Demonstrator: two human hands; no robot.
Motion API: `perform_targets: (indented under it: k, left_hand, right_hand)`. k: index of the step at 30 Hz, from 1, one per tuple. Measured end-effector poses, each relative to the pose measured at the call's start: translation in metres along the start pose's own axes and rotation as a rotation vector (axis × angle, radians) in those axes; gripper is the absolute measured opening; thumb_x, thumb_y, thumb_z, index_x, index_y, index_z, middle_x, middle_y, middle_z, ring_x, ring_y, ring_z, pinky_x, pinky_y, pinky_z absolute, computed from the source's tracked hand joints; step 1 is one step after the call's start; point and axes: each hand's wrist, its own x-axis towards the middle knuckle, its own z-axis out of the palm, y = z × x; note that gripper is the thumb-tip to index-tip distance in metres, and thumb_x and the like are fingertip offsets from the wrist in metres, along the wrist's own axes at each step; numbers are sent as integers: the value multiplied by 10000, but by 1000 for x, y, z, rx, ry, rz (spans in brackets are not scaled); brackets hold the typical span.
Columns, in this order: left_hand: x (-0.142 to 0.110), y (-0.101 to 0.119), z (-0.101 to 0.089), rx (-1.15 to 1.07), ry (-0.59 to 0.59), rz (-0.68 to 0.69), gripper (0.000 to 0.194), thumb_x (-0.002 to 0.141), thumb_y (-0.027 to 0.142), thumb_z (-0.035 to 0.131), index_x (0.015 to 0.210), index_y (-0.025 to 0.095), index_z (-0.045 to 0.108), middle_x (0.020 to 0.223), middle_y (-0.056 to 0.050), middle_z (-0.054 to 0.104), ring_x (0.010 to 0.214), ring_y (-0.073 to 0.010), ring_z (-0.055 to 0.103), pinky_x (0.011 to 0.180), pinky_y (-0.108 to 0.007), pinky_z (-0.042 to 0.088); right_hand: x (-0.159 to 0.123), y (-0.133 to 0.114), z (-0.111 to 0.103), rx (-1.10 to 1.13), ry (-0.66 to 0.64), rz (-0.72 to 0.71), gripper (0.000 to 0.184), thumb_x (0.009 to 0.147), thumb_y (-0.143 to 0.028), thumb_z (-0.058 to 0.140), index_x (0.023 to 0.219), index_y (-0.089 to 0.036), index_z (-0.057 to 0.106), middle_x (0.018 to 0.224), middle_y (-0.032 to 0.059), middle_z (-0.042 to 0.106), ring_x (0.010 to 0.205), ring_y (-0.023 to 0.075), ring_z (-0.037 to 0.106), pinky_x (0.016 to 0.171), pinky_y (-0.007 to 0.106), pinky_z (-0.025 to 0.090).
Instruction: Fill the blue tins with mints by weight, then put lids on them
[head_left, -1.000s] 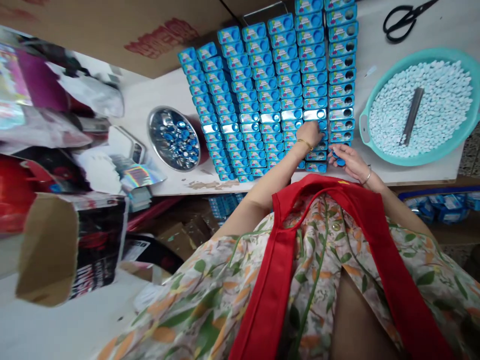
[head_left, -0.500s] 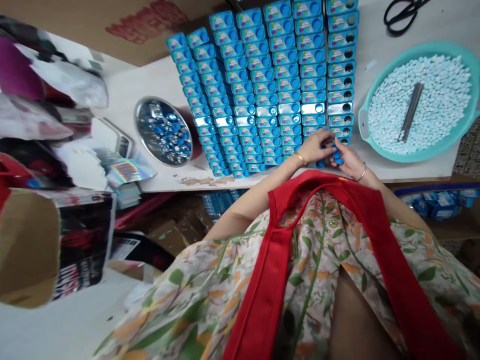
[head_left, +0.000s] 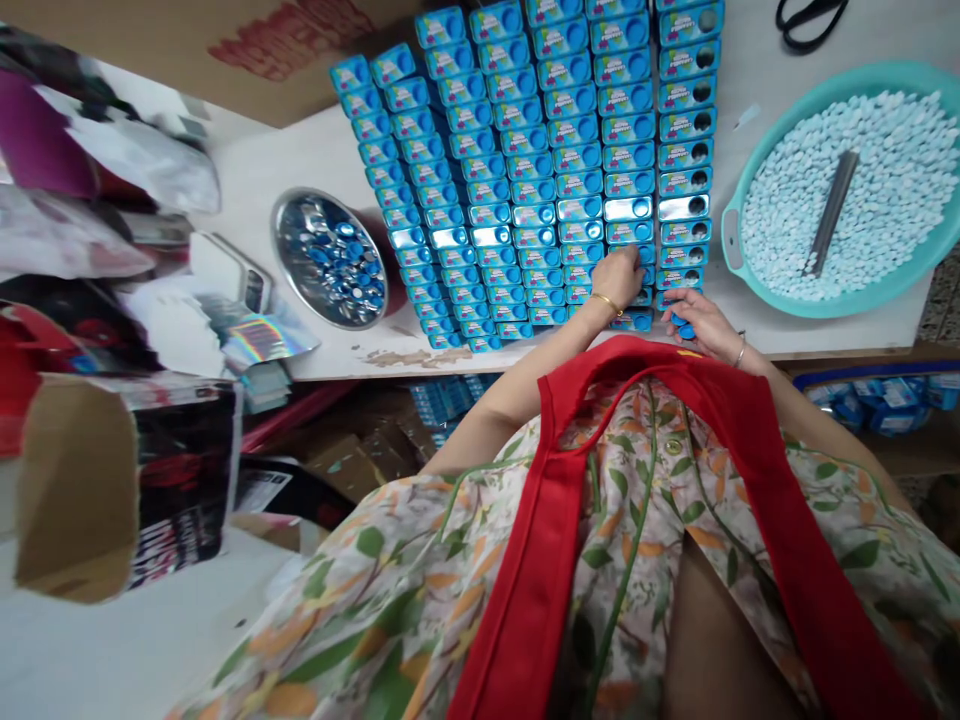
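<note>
Rows of small blue tins [head_left: 566, 130] stand in columns on the table. In the rightmost column the tins [head_left: 686, 155] show dark round openings; in the other columns blue round caps fill that place. My left hand [head_left: 619, 278] is closed, knuckles up, with its fingertips down on a tin near the front of the second column from the right. What is under its fingers is hidden. My right hand [head_left: 705, 325] is curled around a few blue round caps [head_left: 682, 326], beside the front end of the rightmost column.
On the left stands a metal bowl [head_left: 279, 250] of blue and silver caps. A turquoise basin [head_left: 739, 255] of pale tablets, with a grey bar [head_left: 834, 215] on them, is at the right. Scissors [head_left: 806, 40] lie behind it. A cardboard box [head_left: 172, 45] stands back left.
My hands were together over the caps; now they are apart. The left has moved slightly left and onto a tin, while the right has shifted a little right with the caps.
</note>
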Motion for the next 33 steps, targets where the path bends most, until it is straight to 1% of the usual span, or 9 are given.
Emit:
perform_targets:
  k: [3,6,12,14,18,20,24,28,33]
  left_hand:
    - [5,8,-2,123,-59,-33,228,932,288,685,1119,159,665,1100,-160,731,1046,-345,683,870,-421,512]
    - [13,10,-6,190,-103,-63,285,927,338,711,1113,122,693,1129,-195,723,1085,-378,679,893,-451,522]
    - [17,7,-11,164,-93,-68,267,902,334,728,1072,128,730,1117,-182,729,1107,-376,671,928,-432,512]
    - [9,6,-11,68,-72,29,248,912,291,696,1113,148,718,1088,-153,731,1072,-334,672,930,-405,500]
    - [-24,5,-4,-224,-125,366,243,873,247,688,1107,184,711,1013,-78,701,972,-237,645,895,-325,483]
    - [-40,6,1,-252,-132,413,221,826,205,699,1046,191,711,1033,-69,677,978,-227,628,889,-315,478]
    - [-53,2,7,-240,-61,354,110,848,171,629,940,189,687,1017,-75,675,983,-229,625,881,-323,475]
    - [-37,-5,4,-180,-18,98,70,876,191,626,920,190,680,902,-73,697,914,-243,652,852,-345,492]
    - [-10,-6,6,32,-131,-60,111,808,266,762,855,178,714,957,-138,722,1000,-340,678,881,-427,525]
  right_hand:
    - [0,1,4,9,-13,-5,394,888,-535,707,1060,-218,549,773,2,638,558,119,569,449,229,414]
    - [3,0,9,4,-11,-25,573,859,-713,662,1119,-216,547,804,31,671,560,126,578,447,240,422]
    - [10,-7,18,1,36,-37,725,864,-811,555,1285,-227,469,781,26,666,626,171,635,442,252,425]
    - [11,-9,20,14,62,-28,736,859,-835,529,1285,-240,453,798,26,665,659,177,656,441,247,422]
    - [12,-6,26,35,85,-70,731,845,-876,480,1232,-256,475,837,24,651,663,161,653,435,236,404]
    - [13,-2,29,49,88,-87,730,836,-891,467,1214,-267,482,827,12,634,631,145,630,435,235,399]
    - [12,4,28,40,35,-59,763,805,-916,472,1199,-263,492,811,11,621,597,138,602,442,238,388]
    - [7,6,14,-1,67,-52,731,816,-867,549,1183,-236,518,759,15,622,568,140,574,452,241,380]
    - [-3,7,7,10,92,-7,675,815,-849,579,1035,-211,561,700,13,596,526,124,540,423,241,370]
